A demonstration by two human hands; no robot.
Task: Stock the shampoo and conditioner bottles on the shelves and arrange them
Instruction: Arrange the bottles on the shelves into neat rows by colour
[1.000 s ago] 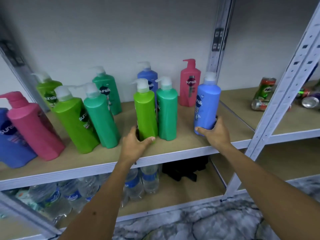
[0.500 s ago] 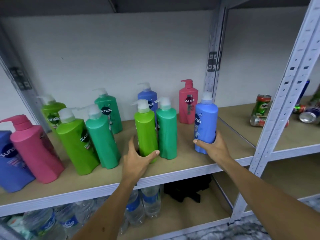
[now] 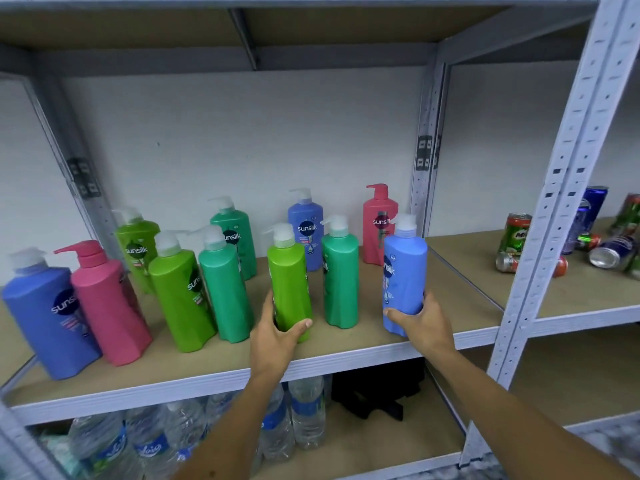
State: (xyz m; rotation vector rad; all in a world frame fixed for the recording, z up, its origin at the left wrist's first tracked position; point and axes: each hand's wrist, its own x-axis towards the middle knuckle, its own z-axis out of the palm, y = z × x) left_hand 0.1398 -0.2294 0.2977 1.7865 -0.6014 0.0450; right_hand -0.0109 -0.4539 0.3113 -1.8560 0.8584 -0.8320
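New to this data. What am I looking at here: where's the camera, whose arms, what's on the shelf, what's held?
No robot here: the camera is worn on a person's head, looking forward and down, so the two bare arms are theirs. The wooden shelf carries pump bottles in blue, pink, green and teal, most labelled Sunsilk. The left hand grips a light green bottle near its base; the right hand grips a light blue bottle the same way. Both bottles stand upright. Below are water bottles; drink cans lie in the next bay to the right.

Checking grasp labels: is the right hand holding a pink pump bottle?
No, the right hand grips a blue plastic pump bottle standing on the shelf.
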